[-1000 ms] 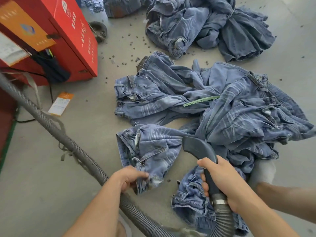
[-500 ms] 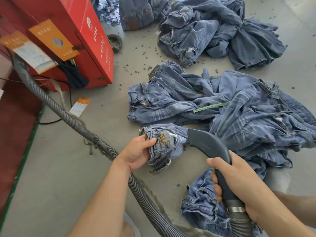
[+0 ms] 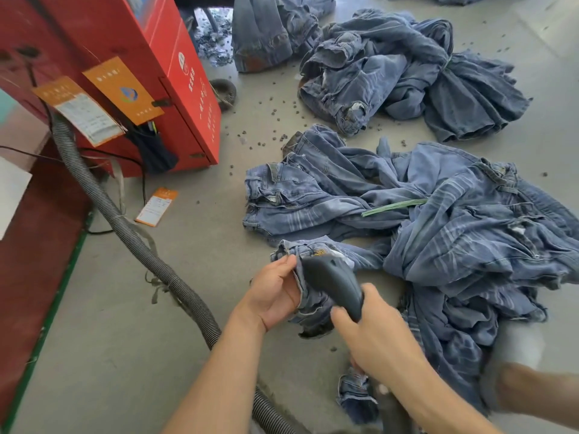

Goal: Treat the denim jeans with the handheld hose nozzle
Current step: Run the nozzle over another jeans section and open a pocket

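Against held jeans, nozzle

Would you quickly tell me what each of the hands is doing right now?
Left hand: grips a fold of the jeans.
Right hand: grips the hose nozzle.

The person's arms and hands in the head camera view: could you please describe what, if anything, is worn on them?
Both forearms are bare as far as the frame shows, with no sleeve in view. The left hand and the right hand wear no gloves, and no ring, watch or wristband can be seen on either. The right hand is slightly blurred, so small details there cannot be told.
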Motion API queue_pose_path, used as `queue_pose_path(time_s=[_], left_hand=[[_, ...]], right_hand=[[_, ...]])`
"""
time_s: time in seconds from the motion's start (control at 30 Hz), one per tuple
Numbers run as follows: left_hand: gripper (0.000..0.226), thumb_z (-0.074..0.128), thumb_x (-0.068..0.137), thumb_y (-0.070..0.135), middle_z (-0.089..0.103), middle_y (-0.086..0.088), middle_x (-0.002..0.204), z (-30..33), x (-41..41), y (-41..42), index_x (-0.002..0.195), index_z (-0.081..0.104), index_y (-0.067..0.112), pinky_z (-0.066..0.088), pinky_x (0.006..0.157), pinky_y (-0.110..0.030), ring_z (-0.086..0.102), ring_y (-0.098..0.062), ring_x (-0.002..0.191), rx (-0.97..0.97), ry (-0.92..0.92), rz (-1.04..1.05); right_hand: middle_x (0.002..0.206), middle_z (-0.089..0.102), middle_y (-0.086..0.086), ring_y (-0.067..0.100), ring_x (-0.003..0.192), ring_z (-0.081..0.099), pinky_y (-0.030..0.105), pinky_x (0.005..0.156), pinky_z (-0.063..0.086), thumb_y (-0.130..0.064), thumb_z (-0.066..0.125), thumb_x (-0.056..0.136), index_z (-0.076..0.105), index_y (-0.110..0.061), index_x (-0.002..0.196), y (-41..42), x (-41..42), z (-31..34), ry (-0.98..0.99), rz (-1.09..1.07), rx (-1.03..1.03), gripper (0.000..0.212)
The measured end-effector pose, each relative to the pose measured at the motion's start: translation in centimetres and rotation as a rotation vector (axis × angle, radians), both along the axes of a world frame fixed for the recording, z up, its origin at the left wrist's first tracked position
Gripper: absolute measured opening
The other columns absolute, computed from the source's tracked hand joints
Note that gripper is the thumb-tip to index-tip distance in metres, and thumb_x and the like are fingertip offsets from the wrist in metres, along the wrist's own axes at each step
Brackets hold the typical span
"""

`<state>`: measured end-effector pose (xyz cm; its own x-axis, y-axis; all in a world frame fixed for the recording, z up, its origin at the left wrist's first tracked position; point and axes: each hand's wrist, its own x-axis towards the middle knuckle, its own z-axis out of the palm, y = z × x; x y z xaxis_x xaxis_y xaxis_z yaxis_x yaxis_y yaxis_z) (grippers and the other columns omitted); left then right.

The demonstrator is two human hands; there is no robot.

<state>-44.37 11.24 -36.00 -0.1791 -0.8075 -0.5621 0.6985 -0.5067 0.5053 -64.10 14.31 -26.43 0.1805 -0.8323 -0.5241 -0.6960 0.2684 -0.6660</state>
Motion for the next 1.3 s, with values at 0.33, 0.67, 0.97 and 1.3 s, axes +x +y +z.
queue_pose_path(time_s=[0.33,0.67,0.97,1.3], left_hand=[[0.052,0.034,0.111,0.029,0.052,-0.029,0.148,-0.1,-0.3,0.4,0.144,0.051,-0.008,0.026,0.125,-0.055,0.046,-0.041,0.143,0.097,0.061,0.032],[0.056,0.036,0.108,0.034,0.053,-0.029,0.147,-1.3,2.1,2.3,0.147,0.051,-0.003,0.029,0.122,-0.058,0.049,-0.046,0.139,0.218,0.128,0.109],[0.034,0.069,0.095,0.021,0.073,-0.025,0.119,-3.7,1.0,1.2,0.123,0.072,0.002,0.062,0.081,-0.047,0.075,-0.036,0.095,0.397,-0.130,0.052],[0.032,0.071,0.094,0.008,0.077,-0.016,0.114,-5.1,1.7,2.6,0.126,0.068,0.004,0.062,0.085,-0.042,0.075,-0.031,0.103,0.168,-0.441,0.076]], right_hand=[[0.074,0.064,-0.005,0.010,0.057,0.058,0.026,0.045,0.035,-0.052,0.056,0.093,0.036,-0.034,0.092,0.9,0.2,-1.2,0.124,0.107,-0.033,0.028],[0.054,0.061,0.011,0.024,0.040,0.057,0.035,0.042,0.046,-0.034,0.060,0.093,0.049,-0.023,0.097,-2.2,-4.1,-3.0,-0.169,-0.330,0.017,0.016],[0.059,0.056,0.017,0.029,0.043,0.050,0.037,0.046,0.048,-0.016,0.061,0.094,0.052,-0.004,0.104,0.3,-3.9,-8.7,-0.339,-0.394,0.513,0.018],[0.065,0.049,0.016,0.023,0.040,0.047,0.033,0.043,0.045,-0.016,0.059,0.097,0.045,-0.011,0.099,-5.9,-1.0,-10.1,-0.398,-0.771,0.269,0.016]])
